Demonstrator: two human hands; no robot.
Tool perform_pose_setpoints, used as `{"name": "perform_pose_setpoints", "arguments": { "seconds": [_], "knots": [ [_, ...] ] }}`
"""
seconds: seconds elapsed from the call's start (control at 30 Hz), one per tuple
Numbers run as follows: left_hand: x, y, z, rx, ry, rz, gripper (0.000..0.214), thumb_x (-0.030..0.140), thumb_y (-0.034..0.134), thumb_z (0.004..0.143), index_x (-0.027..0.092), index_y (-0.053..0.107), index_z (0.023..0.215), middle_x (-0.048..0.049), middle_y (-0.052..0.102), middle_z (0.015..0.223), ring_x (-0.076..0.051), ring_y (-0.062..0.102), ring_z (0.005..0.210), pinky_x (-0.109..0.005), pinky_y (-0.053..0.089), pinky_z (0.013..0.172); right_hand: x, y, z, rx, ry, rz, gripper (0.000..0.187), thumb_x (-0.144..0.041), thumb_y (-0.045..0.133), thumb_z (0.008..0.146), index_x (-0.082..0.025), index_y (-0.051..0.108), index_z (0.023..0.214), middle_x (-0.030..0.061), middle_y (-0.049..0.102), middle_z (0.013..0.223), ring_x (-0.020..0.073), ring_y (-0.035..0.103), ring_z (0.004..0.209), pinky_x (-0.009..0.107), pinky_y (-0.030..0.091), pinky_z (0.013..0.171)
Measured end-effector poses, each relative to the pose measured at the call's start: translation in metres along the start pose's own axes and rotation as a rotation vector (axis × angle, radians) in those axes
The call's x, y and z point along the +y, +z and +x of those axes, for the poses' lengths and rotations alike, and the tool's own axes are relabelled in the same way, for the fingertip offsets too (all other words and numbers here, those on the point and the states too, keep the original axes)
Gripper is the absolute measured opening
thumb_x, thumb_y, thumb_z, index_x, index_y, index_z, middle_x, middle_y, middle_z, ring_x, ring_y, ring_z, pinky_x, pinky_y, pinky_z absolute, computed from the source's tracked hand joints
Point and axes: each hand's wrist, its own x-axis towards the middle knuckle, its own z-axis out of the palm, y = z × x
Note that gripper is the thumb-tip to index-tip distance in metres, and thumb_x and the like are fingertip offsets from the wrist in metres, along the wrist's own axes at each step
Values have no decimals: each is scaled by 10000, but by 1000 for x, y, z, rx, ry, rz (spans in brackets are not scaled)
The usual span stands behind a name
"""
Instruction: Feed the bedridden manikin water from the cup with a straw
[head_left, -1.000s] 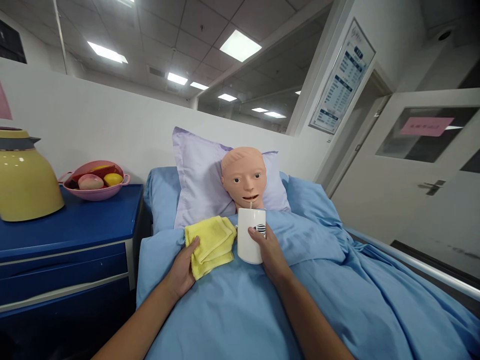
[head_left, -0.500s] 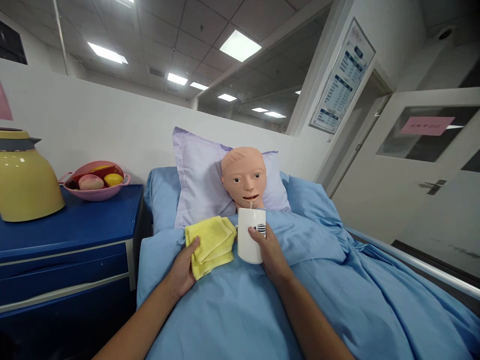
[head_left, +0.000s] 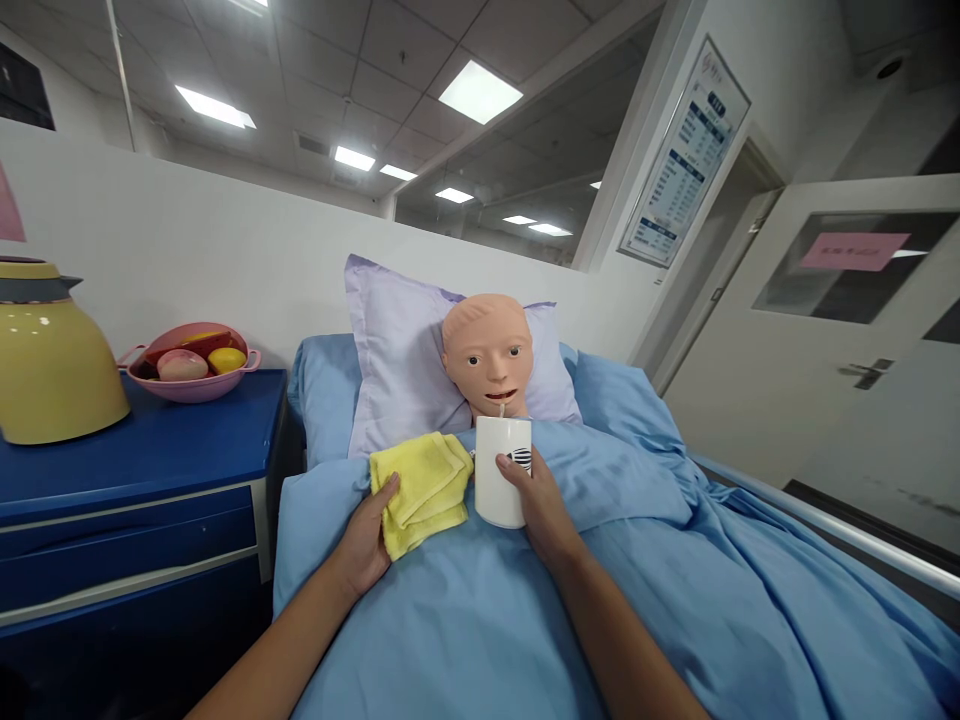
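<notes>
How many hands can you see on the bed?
2: the left hand holds the yellow cloth, and the right hand holds the white mug. Any under the blue cover would be hidden.

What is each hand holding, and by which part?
The left hand holds the cloth by its left edge, thumb on top. The right hand grips the mug by the right side of its body, thumb across the front.

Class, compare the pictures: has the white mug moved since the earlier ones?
No. Judged against the mannequin head, the white mug in the right hand shows no visible shift in any direction.
</notes>
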Motion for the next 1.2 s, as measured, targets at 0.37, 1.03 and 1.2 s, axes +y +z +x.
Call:
{"name": "perform_pose_setpoints", "arguments": {
  "seconds": [0.37,1.03,1.2],
  "knots": [
    [0,-1,0,-5,7,5,531,355,585,855,133,482,1326,-142,623,1252,-276,590,1147,-415,435,1055,0,1,0,10,8,28,466,-474,712,703,-227,612,1086,36,708,887,220,658,755,339,527,664],
    [18,28,-31,111,-15,132,524,280,675,789,84,531,1253,-173,633,1224,-302,590,1141,-432,484,1010,2,-4,0,230,-177,233,474,-444,734,686,-224,554,1066,-1,688,787,193,657,684,328,534,645],
    [27,70,-36,172,203,287,511,198,736,718,127,582,1199,-144,660,1190,-304,635,1070,-427,526,951,0,-9,5,264,-142,373,435,-465,691,725,-231,542,1061,-4,688,785,214,673,667,356,552,651]
  ]
}}
